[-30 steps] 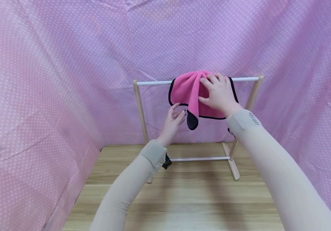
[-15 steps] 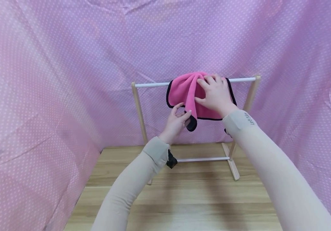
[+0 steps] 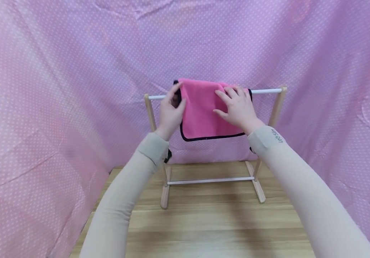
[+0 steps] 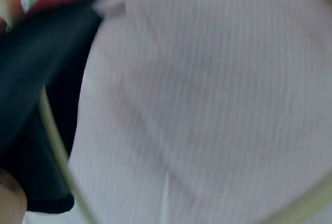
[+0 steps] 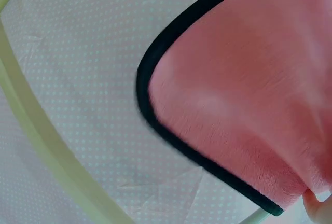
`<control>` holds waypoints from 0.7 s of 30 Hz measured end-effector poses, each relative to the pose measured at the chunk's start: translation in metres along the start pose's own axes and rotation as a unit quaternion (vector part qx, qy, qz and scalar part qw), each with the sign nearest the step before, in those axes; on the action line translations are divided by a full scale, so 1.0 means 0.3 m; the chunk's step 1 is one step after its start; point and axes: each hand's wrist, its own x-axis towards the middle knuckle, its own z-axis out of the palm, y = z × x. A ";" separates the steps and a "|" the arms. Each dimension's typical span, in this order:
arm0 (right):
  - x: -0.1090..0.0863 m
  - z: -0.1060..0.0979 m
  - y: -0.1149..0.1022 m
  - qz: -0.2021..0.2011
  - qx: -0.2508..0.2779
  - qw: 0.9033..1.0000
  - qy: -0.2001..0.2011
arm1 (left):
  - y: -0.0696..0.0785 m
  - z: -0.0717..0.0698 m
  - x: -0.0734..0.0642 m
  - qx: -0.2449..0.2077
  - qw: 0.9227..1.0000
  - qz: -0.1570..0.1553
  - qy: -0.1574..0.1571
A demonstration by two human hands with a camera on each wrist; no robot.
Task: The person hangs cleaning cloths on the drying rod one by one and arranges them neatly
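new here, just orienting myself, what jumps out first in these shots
A pink towel with black trim, draped over the white top bar of a wooden rack at centre. The left hand pinches its left edge at the bar, and the right hand lies flat on it. Pink dotted cloth hangs all around.

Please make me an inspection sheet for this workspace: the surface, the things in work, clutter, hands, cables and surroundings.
Surface: wooden tabletop, light planks, bare in front of the rack.
Things in work: pink towel with black trim, hanging over the white top bar of a wooden drying rack; the front flap hangs flat.
Clutter: nothing seen.
Hands: left hand grips the towel's left edge at the bar; right hand rests on the towel with spread fingers.
Cables: nothing seen.
Surroundings: pink polka-dot cloth covers the back and both sides.
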 end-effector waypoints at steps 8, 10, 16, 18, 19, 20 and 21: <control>0.015 0.017 -0.018 0.007 0.018 1.000 0.007 | 0.020 -0.071 0.142 0.037 0.998 -0.049 0.001; 0.016 0.018 -0.021 0.010 0.021 1.000 0.003 | 0.004 -0.081 0.143 0.039 0.995 -0.086 0.011; 0.017 0.003 -0.018 0.016 0.037 0.999 -0.004 | -0.061 -0.107 0.113 0.041 0.988 -0.146 0.042; 0.018 0.001 -0.011 0.016 0.044 0.999 0.002 | -0.073 -0.110 0.103 0.032 0.988 -0.146 0.046; 0.018 0.001 -0.006 0.015 0.051 0.999 0.007 | -0.077 -0.110 0.098 0.029 0.988 -0.144 0.045; 0.018 0.002 -0.002 0.013 0.060 0.998 0.016 | -0.080 -0.110 0.093 0.030 0.988 -0.145 0.046; 0.016 0.005 0.002 0.013 0.071 0.997 0.026 | -0.083 -0.111 0.087 0.030 0.988 -0.145 0.044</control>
